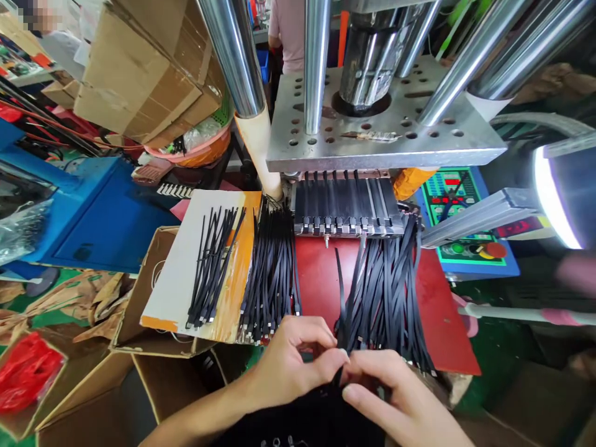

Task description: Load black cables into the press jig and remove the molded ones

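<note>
A short black flat cable (340, 287) rises between my hands at the front edge of the red table top. My left hand (298, 357) pinches it between thumb and fingertips. My right hand (393, 385) is closed at its lower end, where the fingers partly hide it. Just beyond lies a pile of black cables (386, 292) with small metal plugs. A metal mould block (347, 202) stands behind, with several black cables lying side by side in its slots. To its left are a dense cable bundle (272, 273) and a smaller cable bundle (214, 267) on a white board (174, 267).
A thick steel press plate (386, 158) on shiny columns hangs over the mould. A green control panel (459, 192) with buttons and a lit lamp (556, 198) are at right. Cardboard boxes (107, 391) stand at lower left. Another person (287, 34) is in the background.
</note>
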Demonstrator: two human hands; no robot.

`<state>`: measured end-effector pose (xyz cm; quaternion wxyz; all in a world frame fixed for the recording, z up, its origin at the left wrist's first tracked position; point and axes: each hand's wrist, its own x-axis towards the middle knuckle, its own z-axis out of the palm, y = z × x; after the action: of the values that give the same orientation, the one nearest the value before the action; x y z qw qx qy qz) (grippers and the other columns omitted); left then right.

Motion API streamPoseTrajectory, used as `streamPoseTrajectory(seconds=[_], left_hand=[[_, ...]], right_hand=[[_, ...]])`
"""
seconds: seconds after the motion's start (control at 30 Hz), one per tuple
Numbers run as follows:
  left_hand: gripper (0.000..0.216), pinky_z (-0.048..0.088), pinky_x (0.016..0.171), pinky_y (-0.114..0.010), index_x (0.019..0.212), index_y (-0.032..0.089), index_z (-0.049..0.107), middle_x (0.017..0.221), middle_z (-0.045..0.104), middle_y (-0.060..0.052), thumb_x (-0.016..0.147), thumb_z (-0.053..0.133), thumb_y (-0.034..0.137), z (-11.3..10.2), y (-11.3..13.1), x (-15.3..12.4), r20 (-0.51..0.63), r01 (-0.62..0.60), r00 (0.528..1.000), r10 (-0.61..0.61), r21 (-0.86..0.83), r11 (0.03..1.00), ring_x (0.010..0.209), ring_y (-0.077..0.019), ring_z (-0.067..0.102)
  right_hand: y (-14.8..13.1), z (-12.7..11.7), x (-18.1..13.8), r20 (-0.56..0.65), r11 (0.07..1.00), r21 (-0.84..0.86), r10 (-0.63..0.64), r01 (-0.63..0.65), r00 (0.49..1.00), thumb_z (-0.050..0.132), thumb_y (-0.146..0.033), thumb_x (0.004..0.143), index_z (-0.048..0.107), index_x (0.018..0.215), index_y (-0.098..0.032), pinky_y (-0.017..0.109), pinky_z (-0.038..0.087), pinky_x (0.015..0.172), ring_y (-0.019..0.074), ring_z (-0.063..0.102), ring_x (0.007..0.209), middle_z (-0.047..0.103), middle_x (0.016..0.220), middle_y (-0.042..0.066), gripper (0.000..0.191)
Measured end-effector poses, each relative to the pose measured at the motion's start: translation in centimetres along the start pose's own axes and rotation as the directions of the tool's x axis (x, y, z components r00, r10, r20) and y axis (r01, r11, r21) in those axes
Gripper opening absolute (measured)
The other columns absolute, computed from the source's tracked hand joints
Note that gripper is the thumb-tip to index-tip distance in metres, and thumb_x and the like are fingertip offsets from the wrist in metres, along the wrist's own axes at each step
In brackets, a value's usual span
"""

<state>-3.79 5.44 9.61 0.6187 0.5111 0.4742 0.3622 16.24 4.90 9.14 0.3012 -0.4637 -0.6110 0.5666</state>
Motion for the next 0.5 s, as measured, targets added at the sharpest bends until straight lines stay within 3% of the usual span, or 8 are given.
streamPoseTrajectory(seconds=[0.1,0.17,0.23,0.3,0.4,0.43,0.5], left_hand=[[0.030,0.046,0.057,-0.034,0.063,0.023,0.069,0.063,0.065,-0.002,0.088,0.076,0.038,0.3,-1.4,-1.2,0.058,-0.059,0.997,0.050,0.177,0.982,0.056,-0.0177,0.058],[0.028,0.048,0.056,-0.037,0.064,0.026,0.071,0.065,0.067,-0.002,0.089,0.075,0.038,0.3,-2.5,-1.7,0.074,-0.025,0.997,0.005,0.276,0.961,0.055,-0.0203,0.059],[0.022,0.053,0.059,-0.038,0.070,0.027,0.074,0.071,0.070,-0.002,0.089,0.076,0.037,0.0,-2.9,-1.7,0.101,0.010,0.994,-0.050,0.359,0.933,0.060,-0.0219,0.063],[0.010,0.057,0.065,-0.036,0.087,0.026,0.081,0.081,0.074,-0.002,0.090,0.077,0.035,-0.5,-2.2,-0.8,0.109,0.030,0.991,-0.079,0.398,0.917,0.068,-0.0214,0.067],[0.037,0.058,0.070,-0.031,0.124,0.020,0.079,0.102,0.077,-0.006,0.093,0.077,0.040,-1.5,0.3,1.9,0.030,-0.022,0.999,0.014,0.303,0.953,0.078,-0.0182,0.070],[0.040,0.058,0.072,-0.029,0.127,0.018,0.078,0.104,0.077,-0.007,0.095,0.076,0.042,-1.8,1.2,3.0,-0.001,-0.066,0.998,0.068,0.260,0.963,0.080,-0.0176,0.070],[0.032,0.057,0.074,-0.028,0.115,0.015,0.082,0.101,0.078,-0.008,0.099,0.073,0.041,-2.4,2.7,5.1,-0.029,-0.149,0.987,0.159,0.215,0.965,0.083,-0.0173,0.070]], right_hand=[[0.5,-0.1,1.3,-0.049,0.960,0.228,0.177,-0.161,0.983,0.077,-0.064,0.089,0.080,0.084,-0.025,0.028,0.046,0.046,0.0165,0.053,0.048,0.065,0.063,0.001,0.039],[0.9,0.5,2.3,-0.156,0.932,0.330,0.209,-0.149,0.965,0.072,-0.071,0.093,0.074,0.077,-0.021,0.025,0.038,0.044,0.0122,0.042,0.046,0.051,0.057,-0.003,0.052],[1.1,1.2,2.9,-0.275,0.950,0.305,0.151,-0.062,0.949,0.073,-0.068,0.095,0.068,0.070,-0.021,0.024,0.036,0.045,0.0115,0.040,0.049,0.047,0.058,-0.004,0.054],[1.2,1.8,3.0,-0.329,0.978,0.206,0.040,0.031,0.943,0.073,-0.060,0.098,0.064,0.066,-0.021,0.024,0.037,0.048,0.0121,0.043,0.053,0.051,0.062,-0.002,0.051],[1.4,2.5,2.5,-0.334,0.989,0.073,-0.095,0.127,0.938,0.070,-0.047,0.102,0.063,0.066,-0.021,0.024,0.039,0.051,0.0132,0.049,0.056,0.056,0.063,-0.002,0.045],[1.6,2.7,2.3,-0.326,0.989,0.039,-0.123,0.144,0.937,0.070,-0.043,0.103,0.064,0.067,-0.022,0.025,0.040,0.051,0.0135,0.051,0.056,0.057,0.063,-0.002,0.042],[1.9,3.2,2.0,-0.310,0.985,-0.021,-0.169,0.171,0.936,0.070,-0.037,0.104,0.067,0.071,-0.023,0.025,0.044,0.053,0.0141,0.055,0.057,0.061,0.066,-0.001,0.036]])
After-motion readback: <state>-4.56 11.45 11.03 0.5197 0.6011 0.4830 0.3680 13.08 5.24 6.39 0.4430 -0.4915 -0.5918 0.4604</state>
